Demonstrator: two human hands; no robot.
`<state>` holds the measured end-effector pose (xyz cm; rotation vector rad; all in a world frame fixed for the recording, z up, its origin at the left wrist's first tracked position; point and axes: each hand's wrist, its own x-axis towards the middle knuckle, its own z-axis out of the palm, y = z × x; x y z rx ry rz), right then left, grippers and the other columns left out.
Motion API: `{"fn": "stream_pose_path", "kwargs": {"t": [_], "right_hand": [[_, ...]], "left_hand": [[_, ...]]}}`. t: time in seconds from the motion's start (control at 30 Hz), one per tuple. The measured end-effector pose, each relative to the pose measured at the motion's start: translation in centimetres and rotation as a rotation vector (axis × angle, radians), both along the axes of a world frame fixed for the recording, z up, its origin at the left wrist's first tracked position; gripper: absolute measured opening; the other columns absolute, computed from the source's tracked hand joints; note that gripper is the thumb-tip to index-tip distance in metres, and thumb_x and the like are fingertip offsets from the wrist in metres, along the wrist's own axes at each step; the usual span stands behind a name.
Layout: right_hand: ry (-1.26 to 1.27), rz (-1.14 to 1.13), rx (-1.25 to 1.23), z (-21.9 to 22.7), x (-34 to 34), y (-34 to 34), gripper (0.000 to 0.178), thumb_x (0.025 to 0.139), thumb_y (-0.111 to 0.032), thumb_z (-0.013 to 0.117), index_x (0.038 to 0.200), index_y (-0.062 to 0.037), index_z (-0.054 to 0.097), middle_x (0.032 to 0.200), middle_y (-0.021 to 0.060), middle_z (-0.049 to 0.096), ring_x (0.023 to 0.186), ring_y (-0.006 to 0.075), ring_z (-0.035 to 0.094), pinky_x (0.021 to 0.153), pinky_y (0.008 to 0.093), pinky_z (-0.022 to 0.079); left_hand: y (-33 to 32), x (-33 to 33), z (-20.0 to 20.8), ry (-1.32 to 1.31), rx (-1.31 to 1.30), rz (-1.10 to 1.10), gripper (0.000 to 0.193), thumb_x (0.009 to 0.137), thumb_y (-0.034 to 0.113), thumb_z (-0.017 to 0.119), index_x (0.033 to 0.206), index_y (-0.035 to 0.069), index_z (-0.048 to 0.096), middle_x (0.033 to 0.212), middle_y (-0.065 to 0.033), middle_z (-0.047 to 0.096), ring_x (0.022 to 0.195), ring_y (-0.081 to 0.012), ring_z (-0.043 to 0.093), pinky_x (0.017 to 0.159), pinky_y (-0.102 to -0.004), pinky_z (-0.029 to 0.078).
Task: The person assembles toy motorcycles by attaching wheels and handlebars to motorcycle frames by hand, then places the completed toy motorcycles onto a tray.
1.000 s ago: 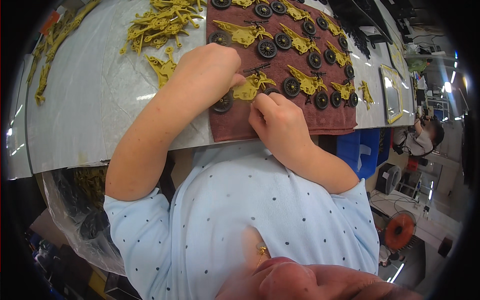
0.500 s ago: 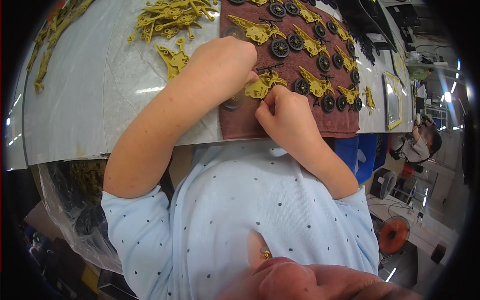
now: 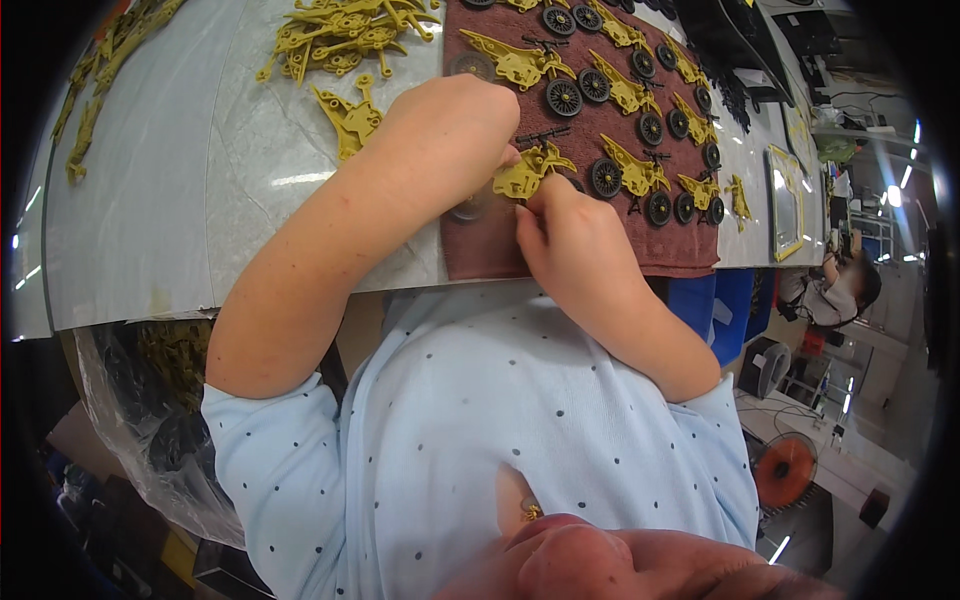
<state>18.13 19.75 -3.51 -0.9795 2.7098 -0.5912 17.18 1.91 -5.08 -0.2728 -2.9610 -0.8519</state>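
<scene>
A yellow toy motorcycle (image 3: 517,181) with black handlebars lies on the brown cloth (image 3: 490,255) between my hands. My left hand (image 3: 462,122) curls over its left side, thumb at the yellow body; the other fingertips are hidden. From the lower right, my right hand (image 3: 578,228) grips the body's lower edge with bent fingers, its thumb a little apart below. Part of a black wheel shows behind the right knuckles. Beside my left wrist, a dark round wheel (image 3: 468,208) rests on the cloth.
Rows of similar toy motorcycles (image 3: 635,168) with black wheels cover the cloth. A heap of yellow parts (image 3: 345,35) and a loose yellow body (image 3: 352,120) lie on the grey table (image 3: 140,210). Blue bins (image 3: 690,310) stand below the table's right edge. Another person (image 3: 835,290) sits far right.
My right hand has shifted slightly, its thumb lowering away from the index finger and the toy's edge. My left hand stays nearly in place at the toy motorcycle.
</scene>
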Motion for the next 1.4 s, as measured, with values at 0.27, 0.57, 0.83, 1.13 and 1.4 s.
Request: {"fn": "stream_pose_path", "kwargs": {"t": [0.27,0.57,0.83,1.13,1.4], "right_hand": [[-0.009,-0.022,0.048,0.2,0.3,0.5,0.018,0.085,-0.013,0.059,0.079,0.0025,0.053,0.071,0.0238,0.061,0.064,0.0414,0.061,0.059,0.0479,0.05],[-0.129,-0.013,0.109,0.4,-1.3,-1.0,0.021,0.082,-0.01,0.054,0.069,0.007,0.056,0.069,0.0292,0.059,0.068,0.0447,0.06,0.063,0.0495,0.049],[-0.231,0.003,0.175,1.1,-1.6,-1.4,0.026,0.083,-0.01,0.049,0.07,0.0106,0.058,0.073,0.0324,0.058,0.076,0.0472,0.059,0.071,0.0502,0.048],[-0.357,-0.157,0.039,3.0,-2.1,1.9,0.031,0.098,-0.023,0.049,0.084,0.0024,0.06,0.057,0.0056,0.057,0.043,0.0108,0.052,0.043,0.0267,0.041],[0.098,0.011,-0.445,2.7,-4.4,-0.7,0.02,0.086,-0.005,0.061,0.106,-0.0045,0.065,0.083,0.0124,0.061,0.072,0.0261,0.061,0.066,0.0347,0.05]], "left_hand": [[-0.2,0.5,0.6,-0.016,0.004,-0.012,0.021,0.074,0.021,0.072,0.072,0.0,0.068,0.072,-0.0181,0.063,0.071,-0.0354,0.062,0.062,-0.0435,0.049],[-0.1,0.7,0.4,0.033,0.007,-0.014,0.019,0.073,0.018,0.072,0.073,0.0,0.067,0.072,-0.0198,0.063,0.073,-0.0371,0.063,0.063,-0.0444,0.05],[0.2,0.4,0.2,0.068,-0.003,-0.033,0.019,0.073,0.018,0.072,0.072,0.0,0.067,0.071,-0.0184,0.063,0.073,-0.0358,0.062,0.063,-0.0435,0.049],[-0.3,-0.3,0.7,-0.04,0.14,0.024,0.029,0.083,0.028,0.067,0.074,0.0,0.067,0.068,-0.0156,0.062,0.062,-0.0305,0.061,0.057,-0.0385,0.047],[-0.6,-0.5,2.8,-0.595,1.391,0.174,0.057,0.095,0.057,0.041,0.105,0.003,0.057,0.065,0.0002,0.057,0.053,-0.0044,0.048,0.043,-0.0172,0.033]]}}
